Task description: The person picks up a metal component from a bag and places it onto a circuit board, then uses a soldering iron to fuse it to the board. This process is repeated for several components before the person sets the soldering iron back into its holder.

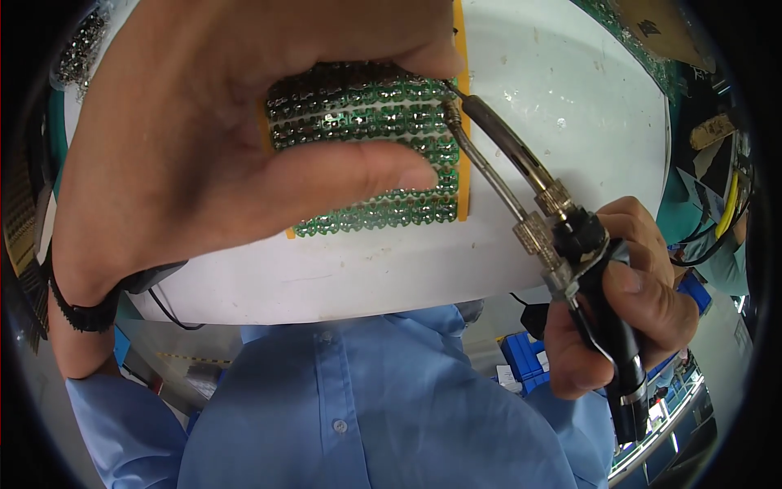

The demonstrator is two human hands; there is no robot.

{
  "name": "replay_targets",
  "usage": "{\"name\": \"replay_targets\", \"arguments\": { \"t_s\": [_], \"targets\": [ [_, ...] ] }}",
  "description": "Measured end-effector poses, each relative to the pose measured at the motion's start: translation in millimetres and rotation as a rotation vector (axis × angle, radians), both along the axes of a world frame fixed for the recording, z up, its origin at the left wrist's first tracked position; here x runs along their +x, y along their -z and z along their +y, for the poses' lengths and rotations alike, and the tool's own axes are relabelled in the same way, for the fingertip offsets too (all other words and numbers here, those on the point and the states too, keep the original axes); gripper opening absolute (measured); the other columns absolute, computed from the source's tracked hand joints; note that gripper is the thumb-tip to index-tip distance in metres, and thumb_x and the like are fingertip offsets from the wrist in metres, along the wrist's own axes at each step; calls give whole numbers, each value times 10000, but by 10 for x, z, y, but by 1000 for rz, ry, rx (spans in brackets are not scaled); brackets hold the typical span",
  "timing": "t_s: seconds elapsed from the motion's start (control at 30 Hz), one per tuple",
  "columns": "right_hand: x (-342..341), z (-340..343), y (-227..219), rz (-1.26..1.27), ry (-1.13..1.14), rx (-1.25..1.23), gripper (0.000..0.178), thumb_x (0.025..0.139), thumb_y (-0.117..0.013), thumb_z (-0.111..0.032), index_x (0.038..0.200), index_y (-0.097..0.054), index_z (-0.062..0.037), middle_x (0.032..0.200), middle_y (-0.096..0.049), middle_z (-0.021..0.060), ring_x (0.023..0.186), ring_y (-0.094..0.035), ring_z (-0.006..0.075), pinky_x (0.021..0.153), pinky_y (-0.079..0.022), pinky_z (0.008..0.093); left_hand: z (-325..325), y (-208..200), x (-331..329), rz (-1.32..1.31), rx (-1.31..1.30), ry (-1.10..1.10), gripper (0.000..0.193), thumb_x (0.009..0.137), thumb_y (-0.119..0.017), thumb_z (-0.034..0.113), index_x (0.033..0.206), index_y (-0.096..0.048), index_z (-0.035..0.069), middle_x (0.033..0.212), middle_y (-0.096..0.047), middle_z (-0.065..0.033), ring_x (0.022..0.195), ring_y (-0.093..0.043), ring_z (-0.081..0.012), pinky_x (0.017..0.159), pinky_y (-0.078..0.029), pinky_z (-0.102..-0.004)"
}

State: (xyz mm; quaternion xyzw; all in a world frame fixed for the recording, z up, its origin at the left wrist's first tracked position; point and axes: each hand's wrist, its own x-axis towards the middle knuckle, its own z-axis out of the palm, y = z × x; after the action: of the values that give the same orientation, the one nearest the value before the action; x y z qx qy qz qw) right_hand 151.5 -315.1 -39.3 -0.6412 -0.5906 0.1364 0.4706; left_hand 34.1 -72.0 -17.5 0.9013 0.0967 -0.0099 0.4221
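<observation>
The right hand [643,301] is wrapped around the black handle of a soldering iron [513,147], to the right of the green circuit-board panel [366,118]. The iron's tip and the thin metal tube [493,179] beside it reach the panel's right side; contact I cannot tell. The left hand [179,155] arches over the panel's left part, thumb and forefinger well apart, green rows showing between. Beneath the panel lies a white tabletop [570,98].
</observation>
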Motion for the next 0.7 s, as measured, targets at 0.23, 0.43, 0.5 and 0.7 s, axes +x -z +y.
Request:
{"name": "replay_targets", "arguments": {
  "t_s": [0.23, 0.43, 0.5, 0.7],
  "targets": [
    [7, -61, 53, -10, 28, 55, 571, 883, -568, -570, 1164, -538, -75, 632, -598, 128, 545, -554, 187, 506, -393, 306, -6, -59, 11, -39, 53, 36, 220, 704, -772, 105, 865, -655, 11, 774, -542, -36, 717, -481, -158, 668, -370, -290],
    [27, -77, 91, -15, 29, 96, 572, 885, -560, -572, 1162, -514, -73, 660, -622, 154, 561, -584, 197, 511, -411, 306, -16, -66, 71, -68, 98, 69, 228, 699, -775, 109, 868, -656, 12, 778, -543, -37, 718, -482, -161, 670, -370, -292],
    [32, -75, 63, -13, 16, 76, 569, 887, -560, -568, 1161, -512, -73, 662, -621, 153, 564, -587, 198, 511, -411, 306, 36, -55, 29, -73, 94, 76, 231, 698, -776, 110, 869, -656, 12, 780, -543, -38, 719, -482, -162, 671, -370, -293],
    [51, -13, 36, 4, -9, 57, 555, 890, -562, -558, 1149, -506, -71, 669, -618, 145, 564, -589, 201, 509, -413, 304, 75, -12, 73, -103, 88, 99, 239, 693, -779, 114, 872, -656, 12, 783, -543, -40, 721, -483, -165, 673, -370, -295]
  ]
}}
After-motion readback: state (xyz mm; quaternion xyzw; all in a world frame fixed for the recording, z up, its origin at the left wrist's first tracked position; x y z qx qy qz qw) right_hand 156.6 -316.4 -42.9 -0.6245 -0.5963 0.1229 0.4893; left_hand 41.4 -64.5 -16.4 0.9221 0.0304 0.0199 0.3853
